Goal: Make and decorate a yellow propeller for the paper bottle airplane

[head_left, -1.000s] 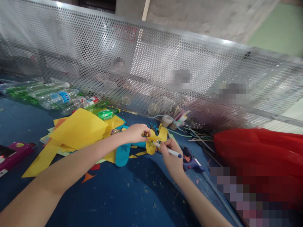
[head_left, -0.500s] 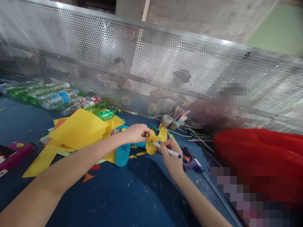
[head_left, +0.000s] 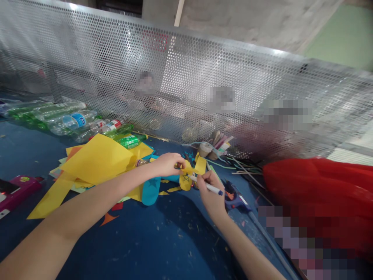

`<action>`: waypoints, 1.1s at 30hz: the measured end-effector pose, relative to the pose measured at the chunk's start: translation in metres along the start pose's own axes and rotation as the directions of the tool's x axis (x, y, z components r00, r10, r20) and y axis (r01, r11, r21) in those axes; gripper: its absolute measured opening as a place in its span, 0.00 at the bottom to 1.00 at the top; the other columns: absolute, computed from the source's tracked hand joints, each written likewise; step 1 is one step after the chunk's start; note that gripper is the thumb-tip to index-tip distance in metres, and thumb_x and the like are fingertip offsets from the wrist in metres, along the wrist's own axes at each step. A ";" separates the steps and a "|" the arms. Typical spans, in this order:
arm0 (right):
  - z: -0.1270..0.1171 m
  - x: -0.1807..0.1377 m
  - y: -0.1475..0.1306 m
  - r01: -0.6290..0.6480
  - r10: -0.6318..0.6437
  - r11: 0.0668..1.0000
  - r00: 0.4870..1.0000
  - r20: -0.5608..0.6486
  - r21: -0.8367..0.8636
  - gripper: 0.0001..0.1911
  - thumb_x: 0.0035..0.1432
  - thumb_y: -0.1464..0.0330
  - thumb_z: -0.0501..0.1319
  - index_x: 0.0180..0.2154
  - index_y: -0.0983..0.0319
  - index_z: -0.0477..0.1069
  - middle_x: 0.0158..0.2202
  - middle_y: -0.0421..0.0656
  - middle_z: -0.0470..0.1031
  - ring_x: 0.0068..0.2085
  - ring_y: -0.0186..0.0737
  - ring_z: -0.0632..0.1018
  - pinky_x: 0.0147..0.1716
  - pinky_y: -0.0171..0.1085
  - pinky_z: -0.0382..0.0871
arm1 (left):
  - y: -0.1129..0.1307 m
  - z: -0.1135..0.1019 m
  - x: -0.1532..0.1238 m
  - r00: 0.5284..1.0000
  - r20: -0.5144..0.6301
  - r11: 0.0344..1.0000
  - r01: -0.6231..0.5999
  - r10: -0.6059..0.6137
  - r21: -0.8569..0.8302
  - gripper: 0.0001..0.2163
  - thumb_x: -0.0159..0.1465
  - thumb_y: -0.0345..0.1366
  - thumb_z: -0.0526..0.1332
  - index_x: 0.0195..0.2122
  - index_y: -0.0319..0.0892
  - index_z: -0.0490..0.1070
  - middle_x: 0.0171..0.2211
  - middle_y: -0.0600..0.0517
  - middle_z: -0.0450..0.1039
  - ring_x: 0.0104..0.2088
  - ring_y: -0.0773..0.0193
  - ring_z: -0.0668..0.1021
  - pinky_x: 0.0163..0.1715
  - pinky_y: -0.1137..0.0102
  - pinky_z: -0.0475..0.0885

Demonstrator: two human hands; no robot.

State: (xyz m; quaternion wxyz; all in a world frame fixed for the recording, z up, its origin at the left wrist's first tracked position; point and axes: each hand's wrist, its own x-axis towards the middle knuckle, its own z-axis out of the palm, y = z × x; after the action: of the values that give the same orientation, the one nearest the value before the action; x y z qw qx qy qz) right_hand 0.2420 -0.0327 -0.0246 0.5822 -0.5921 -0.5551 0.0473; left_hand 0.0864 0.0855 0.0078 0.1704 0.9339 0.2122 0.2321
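Observation:
My left hand [head_left: 167,163] is closed on the top of a small yellow paper cut-out [head_left: 188,175], pinning it over a teal paper shape [head_left: 151,189] on the blue table [head_left: 145,241]. A star is drawn on the cut-out. My right hand [head_left: 211,192] grips a white pen [head_left: 205,186] with a blue cap end; its tip rests on the yellow cut-out beside the star.
Yellow and orange paper sheets [head_left: 96,161] lie left of my hands. Several plastic bottles [head_left: 72,120] line the perforated metal screen [head_left: 186,85]. A glue gun [head_left: 236,198], tape rolls [head_left: 205,148] and sticks sit behind. A red bag [head_left: 317,186] lies right, a magenta box [head_left: 14,190] far left.

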 end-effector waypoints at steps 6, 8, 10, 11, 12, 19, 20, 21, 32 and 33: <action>0.002 -0.004 0.000 -0.015 0.015 0.999 1.000 0.001 0.050 0.15 0.55 0.65 0.59 0.20 0.58 0.57 0.17 0.34 0.60 0.21 0.33 0.63 0.20 0.32 0.57 | 0.000 0.000 0.000 1.000 0.003 1.000 0.005 -0.005 0.006 0.04 0.57 0.34 0.65 0.34 0.44 0.74 0.34 0.54 0.71 0.35 0.64 0.74 0.32 0.73 0.63; 0.003 -0.006 0.002 -0.007 0.006 0.999 1.000 0.015 0.042 0.15 0.55 0.65 0.59 0.20 0.58 0.57 0.17 0.33 0.60 0.20 0.32 0.61 0.20 0.32 0.56 | 0.000 0.000 0.001 1.000 0.004 1.000 0.007 -0.007 0.008 0.04 0.57 0.34 0.65 0.34 0.44 0.75 0.34 0.54 0.71 0.35 0.64 0.74 0.32 0.73 0.63; 0.004 -0.006 0.003 -0.014 0.013 0.999 1.000 0.024 0.042 0.15 0.55 0.65 0.60 0.21 0.58 0.58 0.16 0.33 0.60 0.20 0.32 0.61 0.20 0.32 0.56 | 0.001 0.000 0.001 1.000 0.006 1.000 0.007 -0.007 0.009 0.04 0.57 0.34 0.66 0.34 0.43 0.75 0.34 0.54 0.71 0.35 0.64 0.74 0.32 0.73 0.63; 0.004 -0.006 0.004 -0.020 0.019 0.999 1.000 0.025 0.044 0.15 0.55 0.65 0.60 0.21 0.58 0.58 0.16 0.33 0.61 0.20 0.32 0.61 0.20 0.32 0.56 | 0.001 0.000 0.001 1.000 0.006 1.000 0.006 -0.006 0.010 0.04 0.57 0.34 0.66 0.34 0.43 0.75 0.34 0.54 0.71 0.35 0.64 0.74 0.32 0.73 0.63; 0.005 -0.006 0.005 -0.024 0.023 0.999 0.999 0.023 0.043 0.15 0.55 0.64 0.60 0.21 0.58 0.58 0.17 0.34 0.61 0.20 0.32 0.62 0.20 0.32 0.57 | 0.001 0.000 0.001 1.000 0.005 1.000 0.005 -0.005 0.011 0.04 0.57 0.34 0.66 0.34 0.43 0.75 0.34 0.54 0.71 0.35 0.64 0.74 0.32 0.73 0.62; 0.003 -0.006 0.007 -0.033 0.033 0.999 0.999 0.036 -0.003 0.15 0.55 0.64 0.60 0.21 0.58 0.59 0.18 0.34 0.61 0.21 0.32 0.61 0.20 0.32 0.56 | 0.000 0.001 0.001 1.000 -0.001 1.000 -0.010 0.010 0.012 0.05 0.58 0.35 0.66 0.34 0.42 0.74 0.33 0.54 0.70 0.34 0.64 0.73 0.31 0.73 0.62; 0.003 -0.006 0.008 -0.036 0.036 0.999 0.999 0.038 -0.008 0.15 0.56 0.64 0.60 0.22 0.58 0.59 0.18 0.33 0.61 0.21 0.32 0.61 0.20 0.32 0.56 | 0.000 0.001 0.001 1.000 -0.001 1.000 -0.012 0.012 0.012 0.05 0.58 0.35 0.66 0.34 0.42 0.74 0.33 0.54 0.70 0.34 0.64 0.73 0.31 0.73 0.62; 0.003 -0.006 0.008 -0.036 0.037 0.999 0.999 0.038 -0.011 0.15 0.56 0.64 0.60 0.22 0.58 0.59 0.18 0.33 0.60 0.21 0.32 0.61 0.21 0.32 0.56 | 0.000 0.001 0.001 1.000 -0.002 1.000 -0.013 0.013 0.012 0.04 0.58 0.35 0.66 0.34 0.42 0.74 0.33 0.54 0.70 0.34 0.64 0.73 0.32 0.73 0.62; 0.004 -0.006 0.008 -0.021 0.021 1.000 0.998 0.059 0.009 0.15 0.56 0.63 0.60 0.22 0.59 0.59 0.17 0.34 0.60 0.21 0.32 0.61 0.20 0.32 0.56 | -0.001 0.001 0.001 1.000 -0.006 1.000 -0.009 0.009 0.022 0.05 0.57 0.34 0.66 0.35 0.43 0.75 0.33 0.54 0.71 0.34 0.65 0.74 0.32 0.74 0.62; 0.004 -0.006 0.008 -0.020 0.019 1.000 0.998 0.060 0.013 0.15 0.56 0.63 0.60 0.22 0.59 0.59 0.18 0.34 0.61 0.21 0.32 0.61 0.20 0.32 0.56 | -0.001 0.002 0.001 1.000 -0.007 1.000 -0.009 0.009 0.023 0.05 0.57 0.34 0.66 0.35 0.43 0.75 0.34 0.54 0.71 0.34 0.65 0.74 0.32 0.74 0.62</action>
State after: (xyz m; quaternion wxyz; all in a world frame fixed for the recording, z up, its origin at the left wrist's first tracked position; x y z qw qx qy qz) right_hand 0.2420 -0.0323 -0.0354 0.5690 -0.5919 -0.5660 0.0743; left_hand 0.0877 0.0864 0.0064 0.1577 0.9359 0.2113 0.2338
